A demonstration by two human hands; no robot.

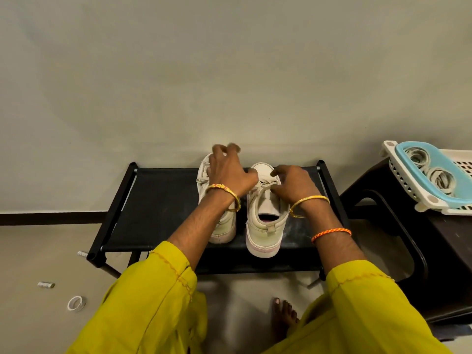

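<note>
Yellow sleeves [153, 290] fill the near edge, and both forearms reach forward over 1 black rack [158, 205]. On it stand 2 white shoes, side by side and nearly touching, heels toward the person and toes toward the wall, so each long axis runs straight away from the body. The right hand [293, 186] rests on the right shoe [263, 221], fingers curled and pinching its laces [265, 186] near the tongue. The left hand [229, 172] hangs over the left shoe [222, 231], fingers spread and blurred near the toe and thumb pointing at the same laces; I cannot tell whether it grips anything. The right hand is nearer the laces, so tying likely starts there, with the left crossing over.
</note>
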